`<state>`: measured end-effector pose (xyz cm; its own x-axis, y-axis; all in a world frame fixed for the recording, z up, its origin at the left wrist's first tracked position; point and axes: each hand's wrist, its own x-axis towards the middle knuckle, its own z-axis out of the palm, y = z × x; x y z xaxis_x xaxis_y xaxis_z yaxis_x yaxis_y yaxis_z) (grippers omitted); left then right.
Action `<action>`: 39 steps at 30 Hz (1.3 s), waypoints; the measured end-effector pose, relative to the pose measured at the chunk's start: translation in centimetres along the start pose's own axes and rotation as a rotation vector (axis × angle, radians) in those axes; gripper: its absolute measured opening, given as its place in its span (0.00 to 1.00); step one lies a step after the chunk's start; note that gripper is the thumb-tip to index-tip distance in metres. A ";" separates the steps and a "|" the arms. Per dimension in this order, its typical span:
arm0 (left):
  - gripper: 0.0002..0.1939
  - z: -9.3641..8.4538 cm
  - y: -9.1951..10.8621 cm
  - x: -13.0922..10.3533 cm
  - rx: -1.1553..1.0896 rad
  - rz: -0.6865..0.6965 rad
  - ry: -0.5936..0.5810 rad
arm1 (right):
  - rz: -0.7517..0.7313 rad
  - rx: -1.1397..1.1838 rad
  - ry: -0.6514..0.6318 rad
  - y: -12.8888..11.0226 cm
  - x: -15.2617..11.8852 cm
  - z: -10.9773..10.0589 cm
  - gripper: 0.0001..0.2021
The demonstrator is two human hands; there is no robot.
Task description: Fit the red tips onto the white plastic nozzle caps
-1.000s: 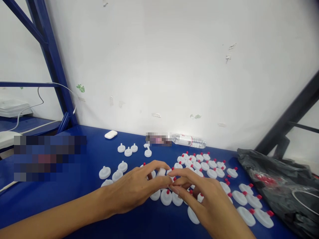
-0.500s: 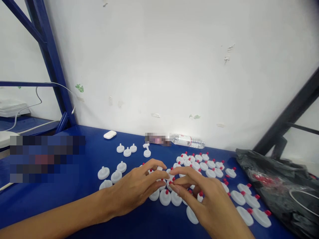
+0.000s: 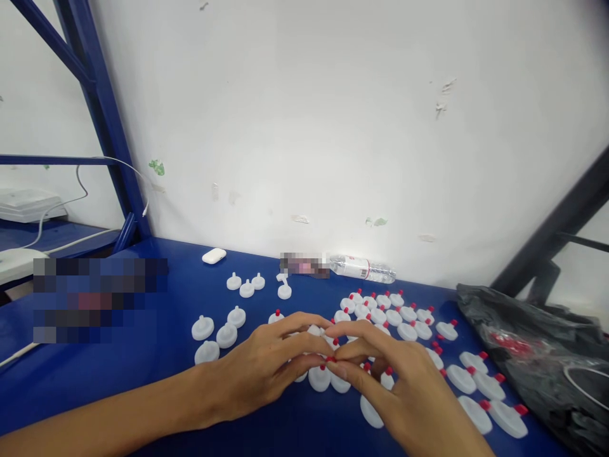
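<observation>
The right hand (image 3: 404, 374) pinches a small red plastic cap (image 3: 330, 360) between its thumb and fingertips. The left hand (image 3: 271, 358) meets it there, fingers curled and bent inward; whether they grip a piece is hidden. Just below the fingertips lies a round white plastic disc with a red-tipped spout (image 3: 319, 379), on a blue tabletop (image 3: 162, 304). More red-tipped white discs (image 3: 460, 379) spread beyond and to the right of the grip. Left of it, past the left hand, are white discs with bare spouts (image 3: 202, 328). Farther beyond the grip, a clear plastic bottle with a white-and-red label (image 3: 361, 268) lies on its side near the white wall (image 3: 304, 127). Well to the right, a clear bag of red pieces (image 3: 511, 344) rests on crumpled black plastic (image 3: 561, 387).
</observation>
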<state>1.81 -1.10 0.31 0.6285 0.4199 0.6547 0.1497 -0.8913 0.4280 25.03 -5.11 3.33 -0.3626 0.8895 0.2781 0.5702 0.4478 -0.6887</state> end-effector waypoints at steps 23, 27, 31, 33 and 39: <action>0.11 -0.2 1.9 0.8 -0.488 -0.401 0.046 | -0.181 -0.383 0.241 -0.7 0.2 3.1 0.32; 0.11 -0.1 2.0 0.8 -0.600 -0.481 -0.002 | -0.131 -0.284 0.079 -1.2 0.4 2.7 0.28; 0.12 0.0 2.2 1.0 -0.627 -0.519 -0.027 | -0.065 -0.159 0.043 -2.0 0.4 2.7 0.20; 0.12 -0.1 2.4 1.1 -0.642 -0.537 -0.017 | -0.052 -0.147 0.092 -2.1 0.3 2.9 0.20; 0.11 0.0 2.3 0.9 -0.666 -0.561 0.008 | -0.091 -0.137 0.181 -1.8 0.2 3.6 0.20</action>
<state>2.72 -2.76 1.90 0.5900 0.7706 0.2412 -0.0432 -0.2682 0.9624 21.23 -6.10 2.20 -0.2864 0.8413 0.4584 0.6406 0.5239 -0.5614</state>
